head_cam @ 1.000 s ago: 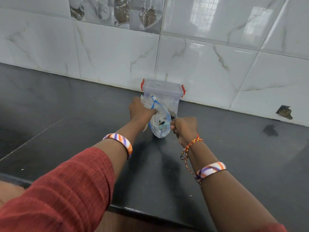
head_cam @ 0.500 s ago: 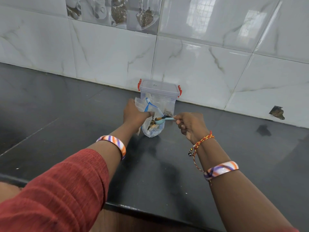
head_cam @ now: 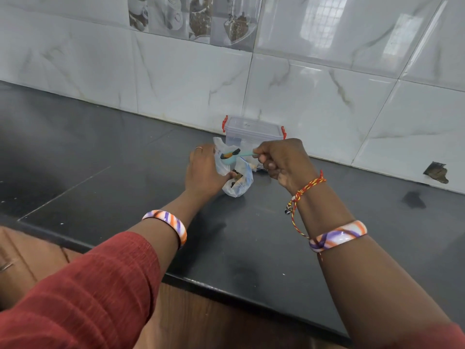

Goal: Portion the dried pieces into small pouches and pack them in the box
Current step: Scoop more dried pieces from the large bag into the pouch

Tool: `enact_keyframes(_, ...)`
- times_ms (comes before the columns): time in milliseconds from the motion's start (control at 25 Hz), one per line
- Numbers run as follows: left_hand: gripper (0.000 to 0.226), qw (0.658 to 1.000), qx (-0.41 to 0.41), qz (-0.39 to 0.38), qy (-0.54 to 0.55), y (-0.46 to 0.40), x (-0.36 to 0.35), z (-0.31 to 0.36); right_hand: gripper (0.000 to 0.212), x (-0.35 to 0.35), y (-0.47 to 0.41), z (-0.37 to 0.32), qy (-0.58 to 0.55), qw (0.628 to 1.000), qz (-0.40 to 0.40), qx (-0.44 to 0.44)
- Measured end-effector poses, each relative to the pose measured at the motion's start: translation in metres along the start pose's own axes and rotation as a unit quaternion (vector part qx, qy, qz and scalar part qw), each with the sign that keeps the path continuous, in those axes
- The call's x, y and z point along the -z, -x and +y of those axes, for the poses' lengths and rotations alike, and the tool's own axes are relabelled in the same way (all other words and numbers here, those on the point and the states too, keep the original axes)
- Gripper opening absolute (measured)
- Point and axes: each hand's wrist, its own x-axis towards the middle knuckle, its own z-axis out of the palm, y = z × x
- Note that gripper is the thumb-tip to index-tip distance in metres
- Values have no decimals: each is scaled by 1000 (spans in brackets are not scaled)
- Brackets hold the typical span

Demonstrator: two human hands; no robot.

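Where tiled wall meets counter, lidded box

Place: home kitchen
Counter: dark stone worktop across the middle of the frame
Wall: glossy marble-look tiles along the top
Decor: tile strip picturing cups and food, upper centre
Storage: clip-lid plastic box against the wall

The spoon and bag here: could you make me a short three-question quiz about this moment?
1. True or false: the box has its lid on.
2. Which hand holds the teal spoon? A) left B) right
3. What does the left hand grip?

Key:
1. True; red clips show at both ends.
2. B, the right hand.
3. The clear plastic bag of dried pieces, resting on the dark counter.
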Motion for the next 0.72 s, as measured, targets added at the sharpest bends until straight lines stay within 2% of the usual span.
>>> enact_keyframes(80,61,1000,-6,2,9,4,5,4,28,-6,0,-1,65,997,16,44)
enact_keyframes(120,59,1000,-2,-3,26,5,7,6,27,-9,1,-1,131,986,27,99)
enact_keyframes(160,56,998,7,-14,53,7,9,10,22,-10,0,-1,224,958,35,177)
enact_keyframes(200,53,996,21,-33,82,7,10,11,18,-12,1,0,318,912,36,255)
enact_keyframes(280,51,982,70,-67,163,5,10,15,17,-13,7,4,489,786,45,374)
enact_keyframes(360,49,953,124,-73,267,1,11,20,11,-10,15,11,573,671,75,465)
enact_keyframes(400,45,941,139,-71,300,0,10,21,8,-7,17,16,610,621,91,484)
enact_keyframes(440,43,935,148,-74,313,0,9,22,17,-5,21,19,625,600,109,487)
enact_keyframes(520,56,933,145,-84,319,-2,5,23,27,2,18,24,599,589,142,523)
enact_keyframes(560,62,932,141,-89,321,-3,2,25,24,6,13,29,577,585,148,549)
enact_keyframes(600,64,931,137,-91,325,-2,-1,27,16,10,9,35,547,604,144,561)
enact_keyframes(640,62,931,134,-93,325,-2,-4,31,6,13,9,37,501,651,144,552)
enact_keyframes(680,59,934,132,-92,318,-2,-6,35,7,17,9,38,436,728,143,510)
enact_keyframes(720,55,940,127,-88,305,-3,-8,39,13,23,7,39,324,816,154,453)
